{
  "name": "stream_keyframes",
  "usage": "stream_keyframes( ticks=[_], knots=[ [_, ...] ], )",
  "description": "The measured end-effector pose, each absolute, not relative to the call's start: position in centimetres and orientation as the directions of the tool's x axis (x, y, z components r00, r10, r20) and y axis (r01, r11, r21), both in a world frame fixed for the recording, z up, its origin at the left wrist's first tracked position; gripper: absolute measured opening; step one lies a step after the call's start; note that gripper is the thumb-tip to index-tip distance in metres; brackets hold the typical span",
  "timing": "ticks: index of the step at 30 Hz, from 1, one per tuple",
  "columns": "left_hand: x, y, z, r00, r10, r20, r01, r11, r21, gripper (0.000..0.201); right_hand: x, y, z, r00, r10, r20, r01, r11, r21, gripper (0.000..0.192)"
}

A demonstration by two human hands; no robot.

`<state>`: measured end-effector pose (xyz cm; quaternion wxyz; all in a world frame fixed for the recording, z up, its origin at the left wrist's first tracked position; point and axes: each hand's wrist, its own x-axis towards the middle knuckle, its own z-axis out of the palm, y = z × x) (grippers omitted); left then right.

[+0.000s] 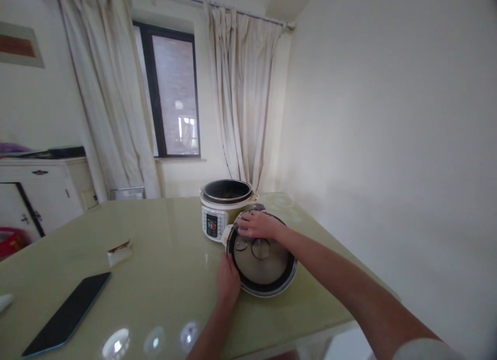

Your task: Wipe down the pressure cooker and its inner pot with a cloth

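Observation:
Tilted in front of me is a round pressure cooker lid [267, 269], its metal inner side with a black sealing rim facing me. My left hand [228, 278] grips the lid's left edge, thumb on the rim. My right hand [258, 224] is closed on a crumpled greyish cloth [244, 215] and presses it against the lid's upper edge. Just behind the lid stands the white electric pressure cooker [217, 222], uncovered, with a dark inner pot and a button panel on its front. The lid and my right hand hide its right side.
On the glossy greenish table [166, 282] lie a dark phone or tablet [68, 313] at left and a small white packet [119, 253]. A bare wall [388, 142] runs along the right. White cabinets [42, 189] stand at far left, and curtains [240, 90] hang behind.

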<state>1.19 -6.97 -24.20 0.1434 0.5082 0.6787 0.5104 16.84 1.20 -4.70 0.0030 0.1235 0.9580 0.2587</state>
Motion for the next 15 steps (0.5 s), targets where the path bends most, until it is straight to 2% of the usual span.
stream_keyframes(
  ticks=[3,5,8,11,15],
  knots=[
    [1.2,-7.1,-23.7,-0.438,0.86,0.262,0.516,0.002,0.856,0.054,18.2,0.8,-4.2,-0.856,0.496,0.148,0.504,0.732,0.46,0.025],
    [1.3,-7.3,-23.1,-0.443,0.859,0.257,0.499,-0.002,0.867,0.052,19.7,0.0,-3.6,-0.732,0.658,0.175,0.659,0.618,0.429,0.026],
    [1.5,-7.9,-22.1,-0.431,0.867,0.251,0.456,-0.031,0.889,0.049,22.4,-1.9,-2.7,-0.562,0.816,0.136,0.795,0.487,0.362,0.035],
    [1.6,-8.5,-21.4,-0.423,0.866,0.268,0.423,-0.073,0.903,0.051,24.6,-4.6,-2.9,-0.493,0.87,-0.01,0.828,0.473,0.299,0.037],
    [1.6,-9.0,-21.2,-0.412,0.864,0.289,0.352,-0.141,0.925,0.057,25.3,-8.1,-5.8,-0.582,0.802,-0.132,0.763,0.595,0.253,0.041]
  ],
)
